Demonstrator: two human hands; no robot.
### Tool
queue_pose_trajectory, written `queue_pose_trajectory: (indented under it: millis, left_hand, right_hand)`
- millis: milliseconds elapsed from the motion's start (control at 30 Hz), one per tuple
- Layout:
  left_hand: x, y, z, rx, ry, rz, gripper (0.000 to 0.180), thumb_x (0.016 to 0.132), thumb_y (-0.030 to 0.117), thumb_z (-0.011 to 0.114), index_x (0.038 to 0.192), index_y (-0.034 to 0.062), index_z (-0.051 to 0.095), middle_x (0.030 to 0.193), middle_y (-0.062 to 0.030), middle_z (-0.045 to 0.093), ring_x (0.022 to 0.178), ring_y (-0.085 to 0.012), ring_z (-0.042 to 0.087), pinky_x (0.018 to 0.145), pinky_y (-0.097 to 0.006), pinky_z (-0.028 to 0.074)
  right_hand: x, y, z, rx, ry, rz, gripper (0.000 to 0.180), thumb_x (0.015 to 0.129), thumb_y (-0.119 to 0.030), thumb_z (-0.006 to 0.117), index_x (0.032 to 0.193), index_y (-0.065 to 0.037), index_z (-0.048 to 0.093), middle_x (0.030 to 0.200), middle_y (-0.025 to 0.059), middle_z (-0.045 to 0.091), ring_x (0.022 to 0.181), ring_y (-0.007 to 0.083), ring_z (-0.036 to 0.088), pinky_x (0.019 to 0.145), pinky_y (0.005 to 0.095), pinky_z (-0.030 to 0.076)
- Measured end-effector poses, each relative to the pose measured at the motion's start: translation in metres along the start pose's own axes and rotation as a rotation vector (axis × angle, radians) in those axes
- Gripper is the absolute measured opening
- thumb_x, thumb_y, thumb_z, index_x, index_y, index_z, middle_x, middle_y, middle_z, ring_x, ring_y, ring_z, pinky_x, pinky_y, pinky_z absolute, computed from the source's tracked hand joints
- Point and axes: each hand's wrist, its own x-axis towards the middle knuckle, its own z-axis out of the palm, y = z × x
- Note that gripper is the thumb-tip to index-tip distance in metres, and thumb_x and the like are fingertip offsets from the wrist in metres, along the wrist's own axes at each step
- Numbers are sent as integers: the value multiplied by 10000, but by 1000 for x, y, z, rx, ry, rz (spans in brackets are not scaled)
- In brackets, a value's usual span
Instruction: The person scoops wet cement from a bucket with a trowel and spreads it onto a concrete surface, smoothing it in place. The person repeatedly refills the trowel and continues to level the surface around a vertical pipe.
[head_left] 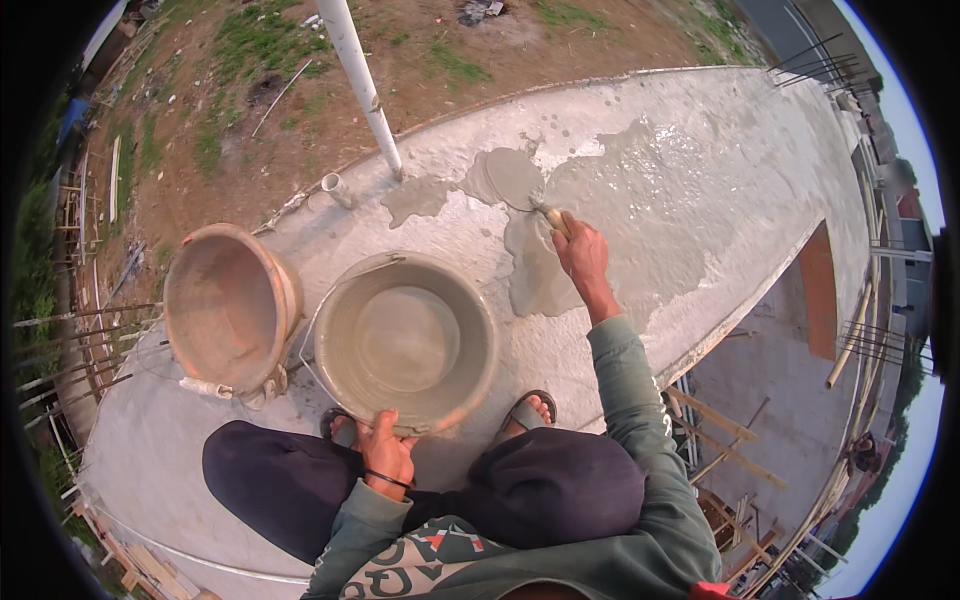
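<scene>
Just ahead of my two sandals (pixel 527 411) stands one grey bucket (pixel 476 325) on one pale slab (pixel 150 450), and I count the clock from its middle. Two buckets in all: the other, an orange-brown tub (pixel 225 310), leans at nine o'clock, its wall smeared pale. Two white pipes rise from the slab's edge, a short stub (pixel 338 190) at eleven and a tall pole (pixel 365 95) nearer twelve. My left hand (pixel 388 448), at six o'clock, is closed on the bucket's near rim, a dark band at its wrist. At two o'clock my right hand (pixel 582 262) grips one hand tool (pixel 548 212); its handle is yellowish wood, its far end caked grey, though I cannot make out its full shape against the mortar. Wet mortar (pixel 640 235) spreads around it, glossy and uneven. The grey bucket is round, coated inside, with a smooth, pale grey bottom and one wire bail.
</scene>
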Motion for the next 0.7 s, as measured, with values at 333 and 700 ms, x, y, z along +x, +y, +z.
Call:
queue_pose_trajectory:
  millis: [333, 700]
  left_hand:
    - [3, -3, 6, -17, 2, 40, 555, 857, 80, 593, 1363, 188, 393, 1302, -84, 498, 1171, -300, 567, 882, -514, 562]
    - [0, -2, 7, -49, -29, 32, 538, 867, 73, 588, 1358, 185, 397, 1313, -74, 495, 1178, -281, 559, 862, -517, 567]
  right_hand:
    - [-6, -22, 17, 47, -26, 87, 308, 844, -242, 665, 1089, -58, 676, 874, 239, 698, 808, 427, 675, 712, 521, 525]
    - [-16, 80, -25, -271, 243, 251, 282, 867, -260, 669, 1092, -94, 635, 876, 179, 679, 822, 410, 669, 688, 528, 521]
